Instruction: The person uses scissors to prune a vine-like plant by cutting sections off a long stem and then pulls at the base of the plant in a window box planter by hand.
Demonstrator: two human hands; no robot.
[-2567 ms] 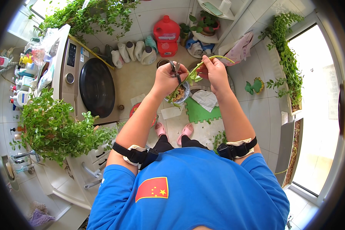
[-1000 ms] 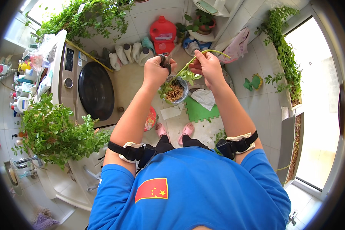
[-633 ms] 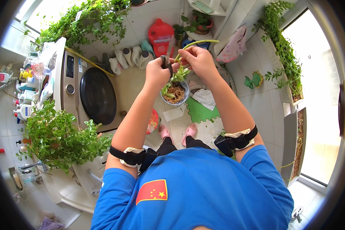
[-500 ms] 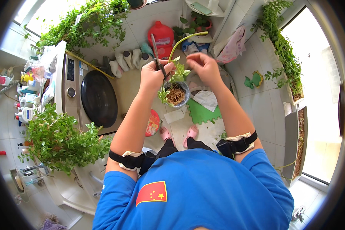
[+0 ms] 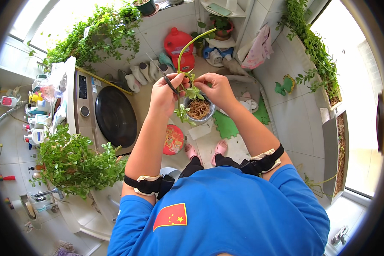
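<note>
Raised in front of me, my left hand (image 5: 165, 94) is closed around scissors (image 5: 167, 79) and a plant stem. The blades point up and away to the left. The long, bent, pale green plant stem (image 5: 183, 52) rises from that hand and arches to the right. Leafy shoots (image 5: 193, 92) hang below the fingers. My right hand (image 5: 215, 88) is closed in a pinch at the right edge of these leaves; whether a leaf is between its fingertips is hard to tell. Beneath both hands is a clear pot (image 5: 211, 112) with brown, fibrous roots or potting matter inside.
A washing machine (image 5: 89, 126) stands left, with bushy plants (image 5: 79, 164) beside it. A red jug (image 5: 177, 48) and several bottles line the far wall. Below are a red round lid or tub (image 5: 173, 140) and a green foam mat (image 5: 226, 124). A planter trough (image 5: 335, 104) runs along the right.
My right hand has moved down and left to the leaves, its fingers now pinched. The scissors have tilted further left. The stem's tip has shifted left and up.
</note>
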